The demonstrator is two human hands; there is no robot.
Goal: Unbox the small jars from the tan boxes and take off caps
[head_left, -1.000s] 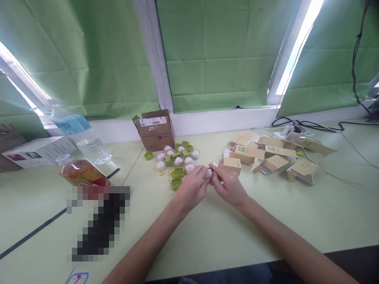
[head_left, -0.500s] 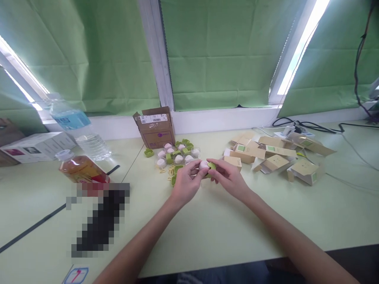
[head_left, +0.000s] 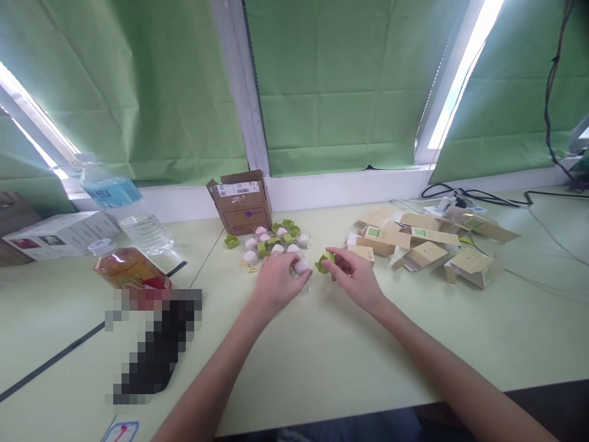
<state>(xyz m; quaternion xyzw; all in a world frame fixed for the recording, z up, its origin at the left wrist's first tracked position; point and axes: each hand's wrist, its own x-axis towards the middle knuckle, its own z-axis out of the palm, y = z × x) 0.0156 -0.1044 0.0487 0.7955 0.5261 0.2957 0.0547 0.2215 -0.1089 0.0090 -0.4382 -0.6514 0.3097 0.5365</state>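
Note:
My left hand (head_left: 277,281) grips a small white rounded piece (head_left: 301,266) between thumb and fingers. A clear plastic cup, partly covered by that hand, seems to sit just below it on the table. To the right, my right hand (head_left: 359,283) pinches a green petal-shaped holder (head_left: 324,262). A small gap separates the two pieces. Behind my left hand are several similar white pieces (head_left: 251,244) in clear cups, with more green holders (head_left: 231,241) among them. My left hand hides part of this group.
An open cardboard box (head_left: 243,205) stands behind the group. Several opened tan cartons (head_left: 426,255) lie at the right, near black cables (head_left: 488,195). On the left are a water bottle (head_left: 142,230), a tea bottle (head_left: 131,267), a white box (head_left: 64,236) and a pixelated dark object (head_left: 159,350).
The white piece and the green holder were together between both hands; now they are apart. My left hand has moved left and slightly down with the white piece, while my right hand keeps the holder.

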